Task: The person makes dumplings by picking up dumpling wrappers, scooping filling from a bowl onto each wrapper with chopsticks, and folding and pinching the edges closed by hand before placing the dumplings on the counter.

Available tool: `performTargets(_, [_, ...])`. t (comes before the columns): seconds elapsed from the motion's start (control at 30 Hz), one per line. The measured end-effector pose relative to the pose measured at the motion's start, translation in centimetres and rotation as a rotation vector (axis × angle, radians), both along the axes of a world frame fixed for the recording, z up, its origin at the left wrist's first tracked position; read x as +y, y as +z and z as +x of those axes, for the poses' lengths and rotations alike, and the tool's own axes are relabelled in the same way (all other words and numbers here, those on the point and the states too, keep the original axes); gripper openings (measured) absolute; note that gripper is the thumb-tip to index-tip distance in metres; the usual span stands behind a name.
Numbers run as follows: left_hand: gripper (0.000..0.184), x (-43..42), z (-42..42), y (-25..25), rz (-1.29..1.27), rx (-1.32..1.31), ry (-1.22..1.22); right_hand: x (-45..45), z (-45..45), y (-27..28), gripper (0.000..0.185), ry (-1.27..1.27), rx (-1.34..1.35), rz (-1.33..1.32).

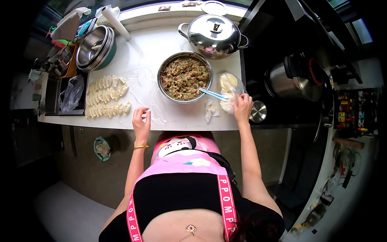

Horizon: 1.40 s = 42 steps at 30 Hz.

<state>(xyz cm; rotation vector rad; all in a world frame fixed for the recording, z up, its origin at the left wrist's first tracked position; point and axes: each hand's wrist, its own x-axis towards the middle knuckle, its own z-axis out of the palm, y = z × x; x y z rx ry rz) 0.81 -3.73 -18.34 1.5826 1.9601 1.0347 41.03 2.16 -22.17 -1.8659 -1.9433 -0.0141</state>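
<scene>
My right hand [243, 108] is at a clear plastic bag [226, 105] of round, pale dumpling wrappers [229, 82], fingers closed on its near edge. My left hand [141, 122] hovers by the counter's front edge, fingers loosely curled and thumb apart, holding nothing. Between and beyond the hands stands a steel bowl [161, 87] full of minced filling [184, 78]. Light blue chopsticks [213, 94] rest on its rim, their ends reaching toward the bag. Left of my left hand, folded dumplings [107, 96] lie in three rows.
A lidded steel pot [213, 33] stands behind the bowl. Nested bowls [95, 48] sit at the back left, near the sink [52, 94]. A crumpled tissue [210, 110] lies by the bag. On the right are a small steel dish [258, 111] and a cooker pot [282, 78].
</scene>
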Motion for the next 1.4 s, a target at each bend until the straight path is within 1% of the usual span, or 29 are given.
performTargets(0.03, [0.013, -0.1, 0.1, -0.1, 0.001, 0.002, 0.002, -0.1, -0.1, 0.0, 0.025, 0.002, 0.002, 0.001])
performTargets(0.1, [0.013, -0.4, 0.4, -0.3, 0.008, -0.019, 0.009, -0.4, -0.2, -0.1, 0.018, 0.002, 0.029, 0.087])
performTargets(0.13, [0.013, -0.5, 0.6, -0.3, 0.007, -0.018, 0.009, -0.5, -0.2, -0.2, 0.018, 0.003, 0.03, 0.087])
performTargets(0.2, [0.013, -0.5, 0.9, -0.2, 0.003, -0.013, 0.006, -0.5, -0.3, -0.5, 0.011, -0.027, 0.03, 0.121])
performTargets(0.33, [0.013, -0.6, 1.4, -0.1, 0.015, -0.018, 0.013, -0.5, -0.2, -1.0, 0.01, -0.045, 0.022, 0.132])
performTargets(0.5, [0.013, -0.9, 1.4, -0.7, 0.019, -0.009, 0.01, -0.5, -0.5, -1.3, 0.008, -0.055, -0.079, 0.205])
performTargets(0.7, [0.014, -1.4, 1.7, -0.6, 0.021, -0.003, 0.031, -0.7, -0.7, -1.1, 0.007, -0.071, -0.116, 0.194])
performTargets(0.83, [0.014, -1.8, 1.9, -0.6, 0.024, -0.01, 0.046, -0.7, -0.7, -1.1, 0.007, -0.073, -0.119, 0.182])
performTargets(0.93, [0.014, -2.0, 2.0, -0.6, 0.023, -0.008, 0.061, -0.6, -0.6, -1.4, 0.007, -0.066, -0.117, 0.227])
performTargets(1.03, [0.014, -2.2, 2.0, -0.6, 0.029, -0.005, 0.066, -0.6, -0.5, -1.2, 0.007, -0.059, -0.064, 0.233])
performTargets(1.1, [0.013, -2.3, 2.0, -0.7, 0.028, 0.006, 0.061, 0.0, -0.5, -1.1, 0.007, -0.146, 0.15, 0.126])
performTargets(1.13, [0.013, -2.3, 2.0, -0.7, 0.028, 0.006, 0.061, 0.3, -0.3, -1.2, 0.007, -0.146, 0.15, 0.125])
performTargets(1.2, [0.013, -2.3, 2.2, -0.7, 0.03, 0.004, 0.058, 0.7, 0.3, -1.5, 0.008, -0.105, 0.285, 0.128])
performTargets(1.23, [0.013, -2.3, 2.2, -0.6, 0.031, 0.003, 0.057, 0.6, 0.7, -1.5, 0.008, -0.105, 0.284, 0.129])
performTargets(1.3, [0.014, -2.3, 2.3, -0.3, 0.021, 0.025, 0.048, 0.3, 1.2, -1.1, 0.008, 0.032, 0.405, 0.018])
performTargets(1.33, [0.014, -2.3, 2.4, -0.3, 0.02, 0.024, 0.047, -0.1, 1.1, -1.0, 0.008, 0.031, 0.403, 0.017])
performTargets(1.4, [0.014, -2.4, 2.5, -0.4, 0.014, 0.011, 0.035, -1.1, 1.0, -0.5, 0.008, -0.051, 0.857, -0.151])
